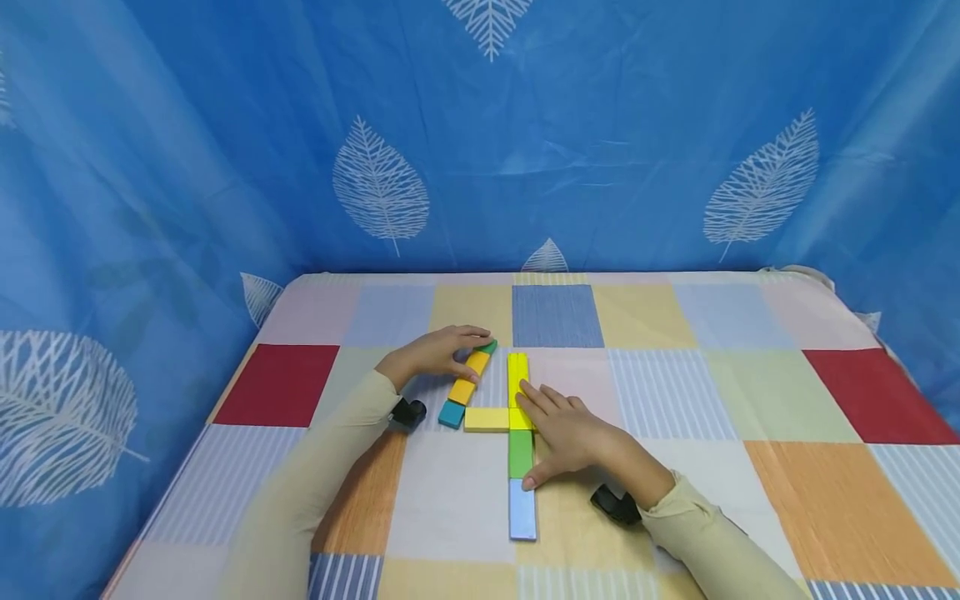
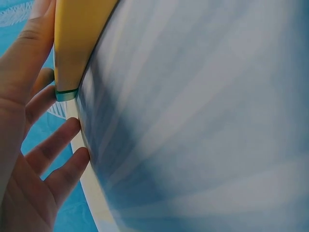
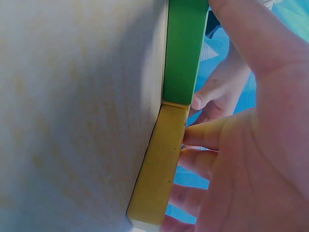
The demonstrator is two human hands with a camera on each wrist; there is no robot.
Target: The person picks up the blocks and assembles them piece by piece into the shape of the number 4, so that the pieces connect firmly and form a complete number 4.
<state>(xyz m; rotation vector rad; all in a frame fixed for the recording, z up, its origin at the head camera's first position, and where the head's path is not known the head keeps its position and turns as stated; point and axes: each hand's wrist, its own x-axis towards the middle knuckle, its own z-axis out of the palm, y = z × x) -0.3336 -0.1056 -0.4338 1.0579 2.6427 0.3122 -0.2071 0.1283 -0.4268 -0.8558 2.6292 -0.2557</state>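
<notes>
In the head view, a slanted row holds a green piece, orange blocks and a teal block. My left hand touches its upper end, thumb by the orange part and fingers near the green piece. To the right runs an upright column: a long yellow block, a green block and a light blue block. My right hand rests along its right side, fingers extended on the yellow part, thumb on the blue block. A yellow crosspiece joins the column from the left.
A patchwork cloth covers the table. Blue curtains with white leaf prints hang behind and at the sides. Black wrist cameras sit under both wrists.
</notes>
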